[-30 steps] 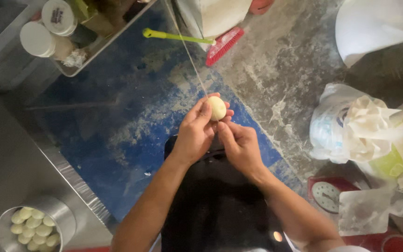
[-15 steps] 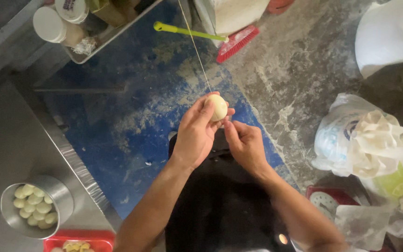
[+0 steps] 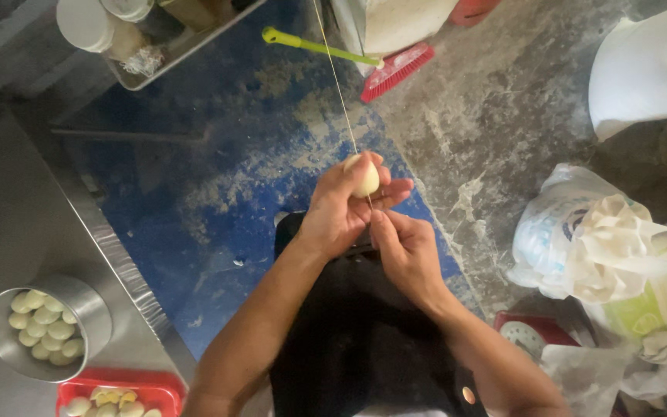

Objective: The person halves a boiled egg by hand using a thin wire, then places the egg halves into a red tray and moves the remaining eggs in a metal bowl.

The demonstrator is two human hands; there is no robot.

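The left hand [image 3: 337, 212] clamps a pale egg [image 3: 364, 177] at its fingertips; the right hand [image 3: 407, 247], just below that grip, pinches a taut string [image 3: 337, 77]. The cut likely goes cleanest with the string kept tight and centred on the egg

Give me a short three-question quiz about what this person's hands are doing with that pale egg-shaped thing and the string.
1. True or false: the left hand holds the pale egg-shaped piece against a taut thread.
2. Which hand pinches the thread below the piece? A left, B right hand.
3. What fills the metal pot at lower left?

Key: 1 true. 2 B. 3 More pale egg-shaped pieces, above a red tray.
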